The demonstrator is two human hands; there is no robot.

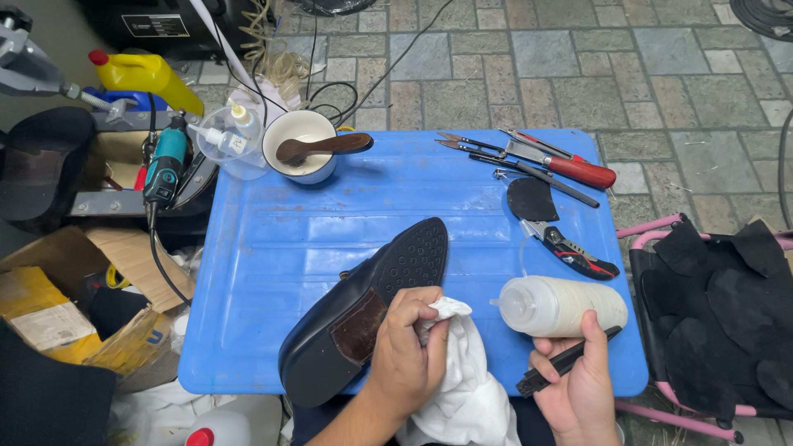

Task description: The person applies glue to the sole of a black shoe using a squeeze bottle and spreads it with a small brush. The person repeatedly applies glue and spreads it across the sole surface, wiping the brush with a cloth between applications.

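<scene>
Your left hand (409, 351) is clenched around a white cloth (462, 388), pressing it against the sole of the black shoe (363, 310), which lies sole-up on the blue tray (330, 239). Your right hand (578, 384) grips a black tool (562, 363) just beside the white squeeze bottle (562, 306) lying on its side.
</scene>
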